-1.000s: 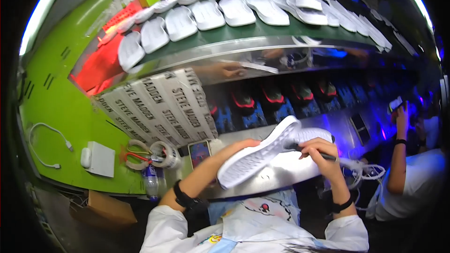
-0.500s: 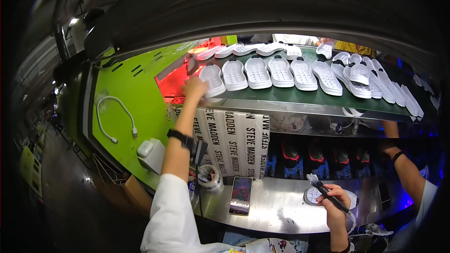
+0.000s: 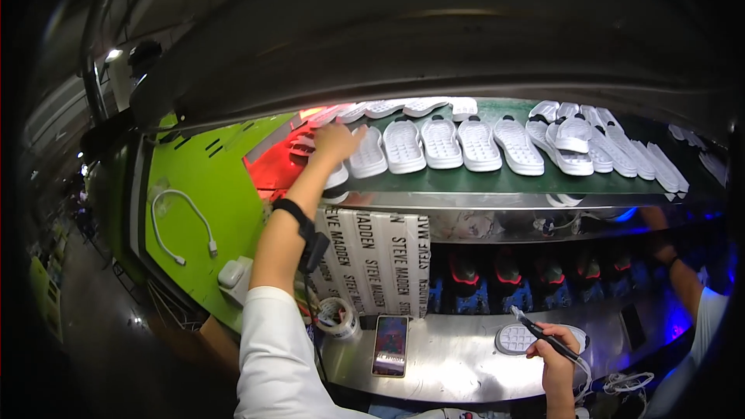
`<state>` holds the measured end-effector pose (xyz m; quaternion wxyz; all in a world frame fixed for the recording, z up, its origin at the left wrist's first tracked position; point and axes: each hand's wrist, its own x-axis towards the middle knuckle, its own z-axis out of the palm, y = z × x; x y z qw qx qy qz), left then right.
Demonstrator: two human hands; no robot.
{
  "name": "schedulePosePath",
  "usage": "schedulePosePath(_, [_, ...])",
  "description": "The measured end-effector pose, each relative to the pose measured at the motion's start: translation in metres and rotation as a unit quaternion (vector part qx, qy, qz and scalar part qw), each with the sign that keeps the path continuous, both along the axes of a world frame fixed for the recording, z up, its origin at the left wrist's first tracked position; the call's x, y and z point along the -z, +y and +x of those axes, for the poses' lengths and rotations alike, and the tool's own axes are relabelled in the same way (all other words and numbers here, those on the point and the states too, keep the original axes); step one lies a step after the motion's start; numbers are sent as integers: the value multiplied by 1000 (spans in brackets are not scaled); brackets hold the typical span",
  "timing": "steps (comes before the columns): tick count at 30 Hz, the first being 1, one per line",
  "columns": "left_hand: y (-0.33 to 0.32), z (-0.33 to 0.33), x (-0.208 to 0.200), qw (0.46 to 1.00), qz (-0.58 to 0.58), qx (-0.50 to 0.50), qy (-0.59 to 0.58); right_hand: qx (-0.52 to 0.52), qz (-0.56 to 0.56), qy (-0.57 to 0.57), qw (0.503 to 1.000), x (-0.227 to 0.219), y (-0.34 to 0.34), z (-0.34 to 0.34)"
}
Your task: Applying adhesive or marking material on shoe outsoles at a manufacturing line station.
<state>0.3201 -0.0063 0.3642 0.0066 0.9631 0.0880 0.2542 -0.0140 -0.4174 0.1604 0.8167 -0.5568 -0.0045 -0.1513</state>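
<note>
My left hand (image 3: 335, 142) reaches over the far left end of a green conveyor belt (image 3: 458, 180). One finger stretches toward the top of a white shoe sole (image 3: 366, 154). Beneath the hand, the leftmost sole (image 3: 337, 178) is mostly hidden; any contact with it is unclear. A black-handled brush (image 3: 537, 330) with pale bristles and a white cord is gripped in my right hand (image 3: 554, 357). Just behind that hand, another white sole (image 3: 512, 339) lies on the metal bench (image 3: 458, 365). More soles stand in a row along the belt.
Left are a green panel (image 3: 178, 186) with a white cable (image 3: 203, 221) and a red-lit area (image 3: 279, 159). A phone (image 3: 390, 345), tape roll (image 3: 339, 318) and printed box (image 3: 380, 264) sit near my left arm. At right is another person's arm (image 3: 684, 283).
The view has tilted upward a little, so the belt appears lower. My left hand has shifted from the leftmost sole's left side to over its upper part. My right hand keeps the brush.
</note>
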Motion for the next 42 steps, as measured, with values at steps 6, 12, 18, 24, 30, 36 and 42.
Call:
schedulePosePath(6, [67, 61, 36, 992, -57, -112, -27, 55, -1, 60, 997, 9, -10, -8])
schedulePosePath(12, [155, 9, 39, 845, -499, -8, -192, 54, 32, 74, 995, 23, -21, 5])
schedulePosePath(18, [112, -13, 49, 973, -231, -8, 20, 41, 74, 72, 994, 19, -16, 8])
schedulePosePath(24, [112, 14, 41, 999, 41, -9, 9, 94, 79, 70, 990, 20, -31, -8])
schedulePosePath(30, [184, 25, 49, 983, -119, -79, -112, 120, -49, 68, 989, 28, -47, -23])
schedulePosePath(36, [74, -17, 46, 884, -387, 254, 69, 151, 158, 136, 966, 49, -62, -12])
schedulePosePath(42, [51, -111, 37, 885, -404, 138, -184, 58, 223, 130, 964, 52, -51, -1])
